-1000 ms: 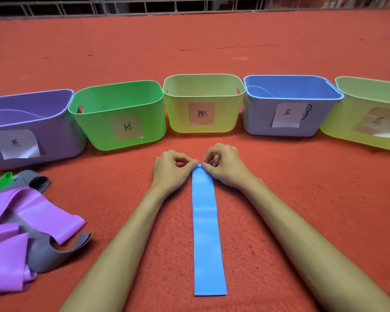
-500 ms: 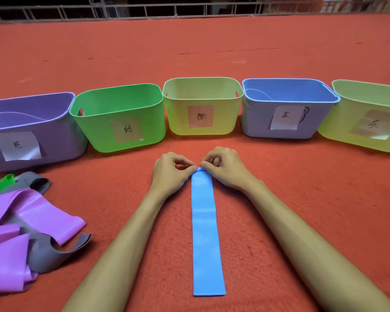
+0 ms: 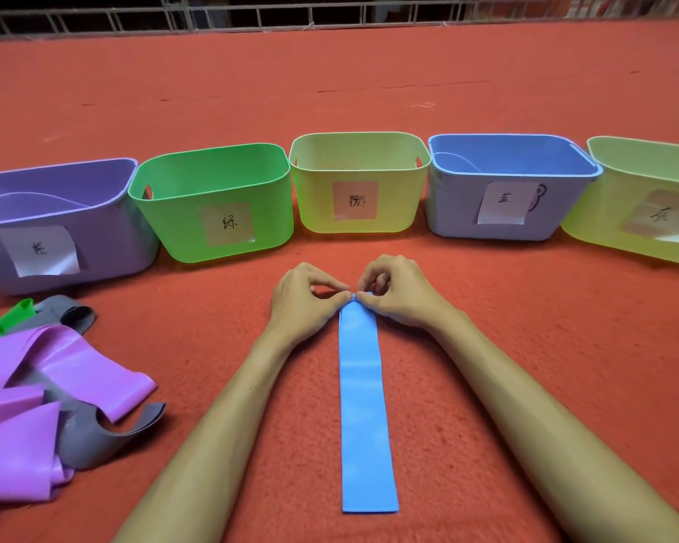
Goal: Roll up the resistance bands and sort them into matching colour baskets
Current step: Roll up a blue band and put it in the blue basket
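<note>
- the blue band (image 3: 363, 405) lies flat and straight on the red carpet (image 3: 545, 386), running from near the person's body out toward the row of baskets. its far end sits between the two hands.
- the left hand (image 3: 302, 303) pinches the left corner of that far end between thumb and forefinger. the right hand (image 3: 398, 297) pinches the right corner the same way, its other fingers curled. the two pinches almost meet at the middle of the end.
- this looks like the very start of the roll: only a small raised bit of blue shows at the far end, and nearly the whole length is unrolled.
- to do it well, make the first turn tight and square to the long edges. a slanted start will likely cone out to one side.
- both hands should turn evenly, thumbs pressing the roll down onto the carpet so the springy rubber does not pop open.
- roll toward the body and leave the flat tail lying straight. the carpet's nap should stop it sliding.
- grip the finished roll firmly when lifting, since it may unwind. it belongs in the blue basket (image 3: 455, 213), fourth from the left, beyond the right hand.
- the purple band (image 3: 75, 370), grey band (image 3: 95, 433) and green band (image 3: 8, 319) lie in a heap at the left, not yet rolled.
</note>
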`<state>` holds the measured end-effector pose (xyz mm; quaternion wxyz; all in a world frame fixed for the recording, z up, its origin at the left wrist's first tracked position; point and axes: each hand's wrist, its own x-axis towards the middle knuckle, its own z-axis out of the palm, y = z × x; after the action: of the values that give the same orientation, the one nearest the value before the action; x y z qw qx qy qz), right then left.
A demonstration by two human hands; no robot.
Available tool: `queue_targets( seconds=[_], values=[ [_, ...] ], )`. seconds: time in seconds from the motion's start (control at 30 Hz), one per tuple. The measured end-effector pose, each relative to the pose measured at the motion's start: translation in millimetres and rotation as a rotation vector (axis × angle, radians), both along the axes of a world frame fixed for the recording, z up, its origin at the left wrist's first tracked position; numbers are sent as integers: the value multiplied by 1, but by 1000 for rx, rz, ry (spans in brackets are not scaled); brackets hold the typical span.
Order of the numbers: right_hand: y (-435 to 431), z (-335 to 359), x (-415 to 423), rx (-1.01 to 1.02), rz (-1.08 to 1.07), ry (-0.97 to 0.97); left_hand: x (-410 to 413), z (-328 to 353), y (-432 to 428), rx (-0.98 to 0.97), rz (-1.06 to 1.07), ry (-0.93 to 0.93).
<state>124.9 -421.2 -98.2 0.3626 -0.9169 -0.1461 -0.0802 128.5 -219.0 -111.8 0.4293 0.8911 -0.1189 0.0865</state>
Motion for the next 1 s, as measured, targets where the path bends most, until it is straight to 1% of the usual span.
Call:
queue_targets(
  seconds=[0.13, 0.3, 0.43, 0.57, 0.77, 1.0],
  values=[
    [-2, 0, 0, 12, 18, 26, 1, -1, 1, 0, -19, -4],
    [-6, 0, 1, 107, 10, 62, 1, -1, 2, -33, -42, 8],
    [-6, -3, 1, 111, 25, 18, 0, -3, 2, -55, -76, -3],
    [-4, -9, 1, 178, 33, -19, 0, -2, 3, -76, -89, -27],
    [-4, -11, 2, 287, 40, -34, 3, -6, 2, -1, -50, -33],
    [-3, -11, 3, 288, 9, -16, 1, -2, 4, -83, -106, -8]
  ],
)
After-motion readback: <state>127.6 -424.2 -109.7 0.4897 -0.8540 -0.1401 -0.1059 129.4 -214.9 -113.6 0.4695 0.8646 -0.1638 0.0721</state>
